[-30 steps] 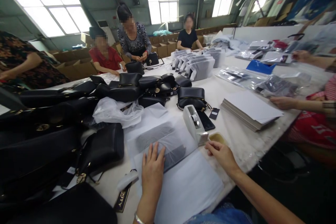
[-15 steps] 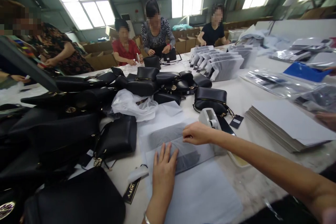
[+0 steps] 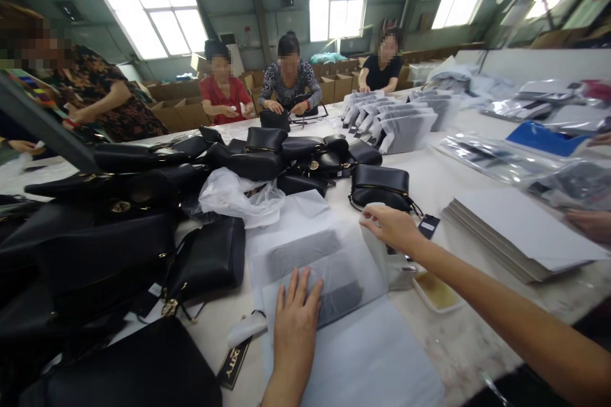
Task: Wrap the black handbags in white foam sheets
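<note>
My left hand (image 3: pixel 296 318) lies flat with fingers spread on white tissue paper (image 3: pixel 372 350) folded over a dark flat item (image 3: pixel 341 302), which shows through the sheet. My right hand (image 3: pixel 389 226) is at the tape dispenser (image 3: pixel 377 254), its thumb and fingers pinched together; whatever is between them is too small to make out. Behind that hand stands a black bag (image 3: pixel 382 183) with a dark tag (image 3: pixel 428 225). A black tag with gold letters (image 3: pixel 233 359) lies left of my left wrist.
Black bags (image 3: pixel 109 248) pile up on the left, with crumpled clear plastic (image 3: pixel 241 194) beside them. At right are a stack of grey boards (image 3: pixel 525 229) and a small tray (image 3: pixel 436 292). Wrapped items (image 3: pixel 405 127) stand farther back. Several people work around the table.
My right hand has moved from the tissue paper right and slightly up to the tape dispenser. My left hand remains flat on the paper. The camera view has shifted slightly.
</note>
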Action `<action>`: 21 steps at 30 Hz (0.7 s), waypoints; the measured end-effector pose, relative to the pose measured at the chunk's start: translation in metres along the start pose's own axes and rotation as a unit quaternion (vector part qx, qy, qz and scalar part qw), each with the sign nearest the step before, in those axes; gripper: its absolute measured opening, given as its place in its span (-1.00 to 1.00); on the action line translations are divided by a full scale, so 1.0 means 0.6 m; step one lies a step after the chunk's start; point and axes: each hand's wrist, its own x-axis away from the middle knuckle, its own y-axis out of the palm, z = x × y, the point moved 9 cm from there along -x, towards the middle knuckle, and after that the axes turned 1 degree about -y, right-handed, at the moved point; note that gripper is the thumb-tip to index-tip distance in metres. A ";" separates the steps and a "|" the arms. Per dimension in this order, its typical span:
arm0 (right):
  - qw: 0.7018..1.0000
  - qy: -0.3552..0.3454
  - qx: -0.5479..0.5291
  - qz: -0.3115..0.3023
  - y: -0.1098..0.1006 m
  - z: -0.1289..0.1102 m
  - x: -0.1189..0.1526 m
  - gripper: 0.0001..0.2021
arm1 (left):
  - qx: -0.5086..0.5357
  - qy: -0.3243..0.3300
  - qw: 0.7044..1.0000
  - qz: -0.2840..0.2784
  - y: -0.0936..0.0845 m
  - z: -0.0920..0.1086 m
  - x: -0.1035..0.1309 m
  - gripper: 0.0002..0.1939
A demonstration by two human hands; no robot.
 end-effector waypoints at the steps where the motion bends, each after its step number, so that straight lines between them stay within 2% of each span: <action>1: 0.998 0.039 -0.030 0.040 -0.012 0.033 0.030 -0.72 | -0.003 0.003 1.000 0.001 0.000 0.001 0.000 -0.57; 3: 0.983 0.109 -0.102 0.102 -0.020 0.088 0.097 -0.68 | -0.005 0.004 1.000 0.001 -0.001 0.001 -0.001 -0.58; 4: 0.974 0.139 -0.137 0.112 -0.015 0.108 0.128 -0.68 | -0.004 0.002 1.000 0.000 0.000 0.000 -0.001 -0.58; 7: 0.947 0.208 -0.238 0.062 0.032 0.131 0.188 -0.65 | -0.005 0.008 1.000 -0.005 0.002 -0.001 0.000 -0.58; 9: 0.920 0.237 -0.311 0.034 0.058 0.126 0.204 -0.65 | -0.012 0.019 1.000 -0.007 0.003 0.001 0.001 -0.57; 11: 0.890 0.254 -0.375 0.046 0.065 0.115 0.208 -0.67 | -0.018 0.022 1.000 -0.007 0.003 0.002 0.002 -0.57; 15: 0.858 0.254 -0.421 0.147 0.029 0.088 0.224 -0.70 | -0.016 0.018 1.000 -0.002 -0.005 0.002 0.002 -0.59; 18: 0.830 0.254 -0.453 0.205 0.003 0.062 0.260 -0.66 | -0.010 0.022 1.000 0.002 -0.010 0.004 0.002 -0.59; 21: 0.766 0.298 -0.538 0.187 0.028 0.042 0.300 -0.61 | -0.009 0.020 1.000 -0.004 -0.011 0.003 0.003 -0.58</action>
